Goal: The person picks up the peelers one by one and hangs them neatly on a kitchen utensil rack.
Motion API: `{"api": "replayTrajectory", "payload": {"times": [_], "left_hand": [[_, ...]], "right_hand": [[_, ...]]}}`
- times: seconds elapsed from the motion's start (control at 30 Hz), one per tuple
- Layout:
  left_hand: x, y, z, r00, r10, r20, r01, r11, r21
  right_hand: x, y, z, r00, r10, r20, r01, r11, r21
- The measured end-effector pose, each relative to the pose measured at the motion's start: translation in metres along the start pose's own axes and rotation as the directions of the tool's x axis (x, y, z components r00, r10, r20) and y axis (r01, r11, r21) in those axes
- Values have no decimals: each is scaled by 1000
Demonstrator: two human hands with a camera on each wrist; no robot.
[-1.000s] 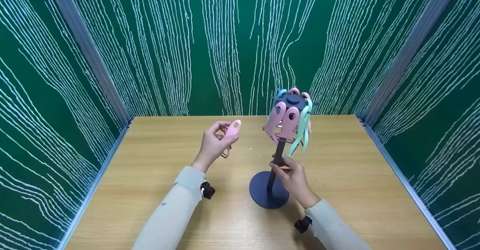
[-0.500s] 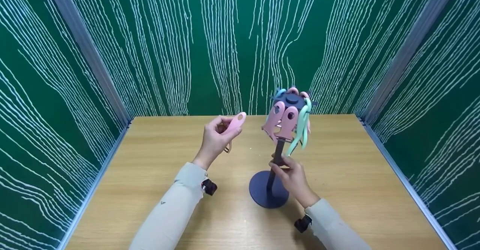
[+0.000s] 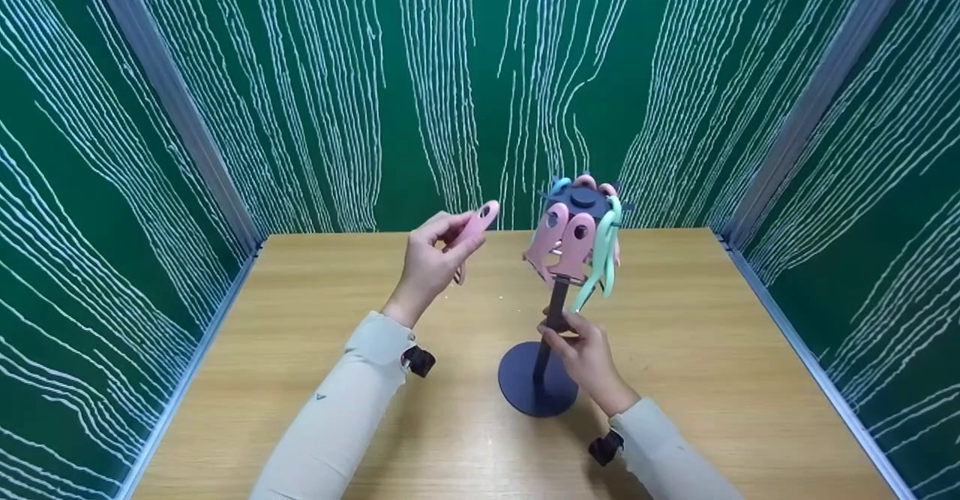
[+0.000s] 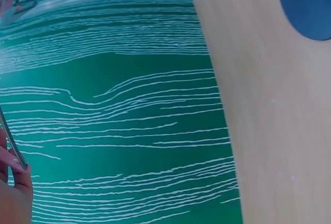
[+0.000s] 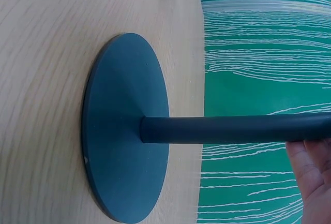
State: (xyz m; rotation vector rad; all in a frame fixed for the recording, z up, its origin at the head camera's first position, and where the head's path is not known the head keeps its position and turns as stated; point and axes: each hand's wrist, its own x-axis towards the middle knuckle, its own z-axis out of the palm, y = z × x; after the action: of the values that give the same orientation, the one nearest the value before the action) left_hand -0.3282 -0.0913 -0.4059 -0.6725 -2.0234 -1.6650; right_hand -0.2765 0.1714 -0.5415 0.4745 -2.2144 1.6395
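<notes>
My left hand (image 3: 429,260) pinches a pink peeler (image 3: 480,220) between thumb and fingers, its holed handle end pointing up and right. It is raised over the table, left of the stand's top. In the left wrist view, part of the left hand (image 4: 14,193) shows at the left edge. The right hand (image 3: 590,353) grips the dark post (image 3: 556,306) of a stand with a round base (image 3: 525,380). From the stand's hooked top (image 3: 582,201) hang several pink peelers (image 3: 575,248) and mint peelers (image 3: 604,248). In the right wrist view, fingers (image 5: 305,167) press against the post.
The stand rests on a wooden table (image 3: 300,335). Green walls (image 3: 300,94) with white wavy lines rise at the back and both sides. Grey metal strips (image 3: 180,102) run along the corners. Each wrist wears a small black camera (image 3: 418,361).
My left hand has risen and moved slightly right with the pink peeler, bringing it up towards the height of the stand's top. The right hand and the stand stay almost still.
</notes>
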Motion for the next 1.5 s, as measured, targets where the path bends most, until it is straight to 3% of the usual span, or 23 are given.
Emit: {"api": "replayTrajectory", "payload": {"times": [0.3,0.77,0.97,1.23,1.5], "left_hand": [[12,23,2,999,12,39,-11,1000,-18],[21,49,20,991,18,136,-5,995,-101],[21,52,27,986,2,170,20,992,-128],[18,53,32,967,-5,256,42,989,-140],[17,51,34,951,25,308,8,994,-105]], "right_hand": [[-2,0,-1,1000,-2,-1,2,999,-32],[-1,2,0,1000,-8,-4,8,1000,3],[-1,2,-1,1000,5,3,-5,1000,-6],[0,1,-1,1000,-6,8,6,1000,-24],[0,1,-1,1000,-20,6,20,1000,-20]]}}
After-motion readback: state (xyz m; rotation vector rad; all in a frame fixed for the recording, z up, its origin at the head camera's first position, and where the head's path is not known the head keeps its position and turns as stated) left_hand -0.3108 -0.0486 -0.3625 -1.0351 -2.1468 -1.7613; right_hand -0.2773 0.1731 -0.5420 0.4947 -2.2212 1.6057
